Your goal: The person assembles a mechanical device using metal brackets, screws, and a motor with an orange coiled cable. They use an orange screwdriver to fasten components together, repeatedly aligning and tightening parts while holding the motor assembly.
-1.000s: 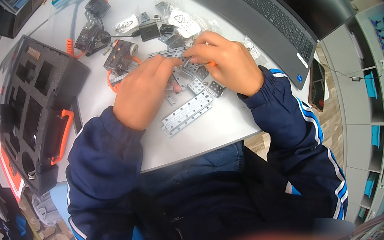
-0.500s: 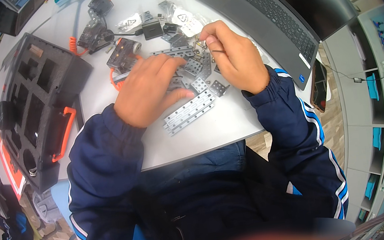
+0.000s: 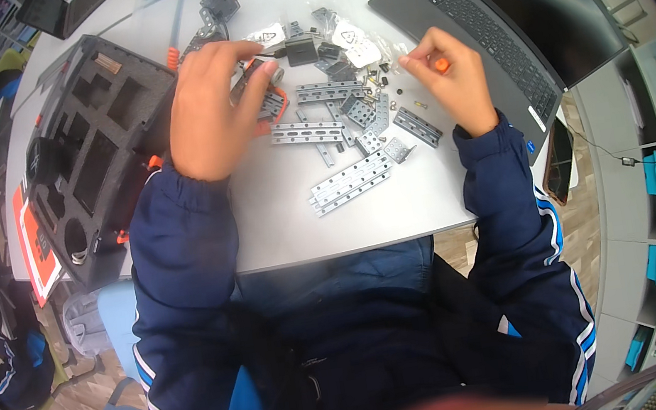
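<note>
My left hand (image 3: 206, 113) is over the left side of the parts, thumb and fingers apart. It partly covers a black motor module (image 3: 276, 76) with an orange cable; whether it touches the module I cannot tell. My right hand (image 3: 457, 82) is closed in a pinch above the right side of the parts. A small orange-ended object (image 3: 442, 65) shows between its fingers, the rest hidden. Between the hands lie grey perforated metal beams (image 3: 308, 131), a small bracket (image 3: 398, 150), loose screws (image 3: 420, 105) and, nearest me, a long slotted beam (image 3: 351, 182).
An open black case (image 3: 93, 112) with cut foam stands at the left. A laptop (image 3: 462, 27) lies open at the right. Clear plastic bags (image 3: 357, 48) and a black block (image 3: 301, 51) sit behind the parts. A phone (image 3: 560, 164) is by the table's right edge.
My left hand has lifted off the metal beams and moved left to the motor module, uncovering a slotted beam. My right hand has drawn right, away from the screws; the orange end now shows.
</note>
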A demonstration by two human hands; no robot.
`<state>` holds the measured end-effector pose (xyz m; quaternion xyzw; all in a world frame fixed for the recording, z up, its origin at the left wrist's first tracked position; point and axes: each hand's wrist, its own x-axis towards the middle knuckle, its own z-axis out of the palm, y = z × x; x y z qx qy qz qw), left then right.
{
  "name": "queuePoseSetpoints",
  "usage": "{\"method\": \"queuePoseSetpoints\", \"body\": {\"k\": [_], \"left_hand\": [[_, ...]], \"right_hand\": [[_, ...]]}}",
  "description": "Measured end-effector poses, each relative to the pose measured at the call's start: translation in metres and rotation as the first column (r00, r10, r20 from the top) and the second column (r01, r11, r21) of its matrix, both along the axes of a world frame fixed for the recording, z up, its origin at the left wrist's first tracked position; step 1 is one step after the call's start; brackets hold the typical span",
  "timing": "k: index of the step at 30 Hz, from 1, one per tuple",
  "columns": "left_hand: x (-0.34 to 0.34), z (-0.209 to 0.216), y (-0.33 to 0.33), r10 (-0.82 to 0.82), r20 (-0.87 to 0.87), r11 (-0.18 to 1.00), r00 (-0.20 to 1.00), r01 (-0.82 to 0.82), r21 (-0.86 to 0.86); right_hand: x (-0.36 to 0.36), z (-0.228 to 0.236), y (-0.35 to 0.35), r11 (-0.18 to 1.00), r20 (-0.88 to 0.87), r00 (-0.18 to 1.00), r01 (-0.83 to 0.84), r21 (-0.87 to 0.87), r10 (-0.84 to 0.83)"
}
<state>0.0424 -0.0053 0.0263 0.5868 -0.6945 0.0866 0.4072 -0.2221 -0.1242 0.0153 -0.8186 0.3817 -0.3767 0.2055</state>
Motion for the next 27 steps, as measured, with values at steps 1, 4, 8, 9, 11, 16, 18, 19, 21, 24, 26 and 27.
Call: {"method": "queuePoseSetpoints", "body": {"k": [1,4,8,9,11,16,18,19,21,24,26,27], "left_hand": [[0.003,-0.002,0.001,0.033,0.002,0.999,0.999,-0.033,0.016],[0.004,-0.015,0.007,0.067,-0.008,0.990,0.998,-0.066,0.125],[0.002,-0.032,0.012,0.093,0.008,0.979,0.996,-0.093,0.183],[0.002,-0.035,0.011,0.106,-0.018,0.976,0.994,-0.101,0.194],[0.004,-0.036,0.008,0.130,-0.029,0.965,0.991,-0.120,0.235],[0.007,-0.027,0.002,0.188,-0.041,0.922,0.981,-0.162,0.350],[0.007,-0.022,0.003,0.224,-0.151,0.914,0.963,-0.154,0.376],[0.007,-0.020,0.003,0.229,-0.203,0.916,0.952,-0.140,0.377],[0.009,-0.015,0.003,0.203,-0.357,0.935,0.912,-0.072,0.346],[0.012,-0.009,0.002,0.126,-0.603,0.953,0.788,0.074,0.295],[0.011,-0.006,0.003,0.061,-0.793,0.959,0.606,0.184,0.214],[0.014,-0.003,0.003,0.091,-0.796,0.942,0.599,0.207,0.263]], "right_hand": [[-0.002,0.000,-0.004,0.998,0.048,0.998,0.035,0.048,-0.037],[-0.008,0.002,-0.014,0.993,0.162,0.986,0.013,0.115,-0.031],[-0.016,0.005,-0.018,0.957,0.194,0.980,-0.018,0.290,-0.041],[-0.017,0.005,-0.018,0.946,0.193,0.980,-0.016,0.325,-0.049],[-0.017,0.006,-0.016,0.940,0.167,0.985,-0.019,0.341,-0.041],[-0.010,0.008,-0.012,0.897,0.185,0.972,-0.205,0.391,0.142],[-0.007,0.011,-0.011,0.856,0.235,0.942,-0.320,0.406,0.241],[-0.006,0.012,-0.010,0.831,0.269,0.916,-0.388,0.400,0.298],[-0.005,0.014,-0.008,0.811,0.234,0.918,-0.394,0.432,0.321],[-0.003,0.017,-0.005,0.786,0.201,0.913,-0.407,0.466,0.354],[-0.001,0.020,-0.003,0.789,0.160,0.919,-0.392,0.473,0.361],[0.000,0.022,-0.001,0.800,0.128,0.925,-0.374,0.469,0.358]]}}
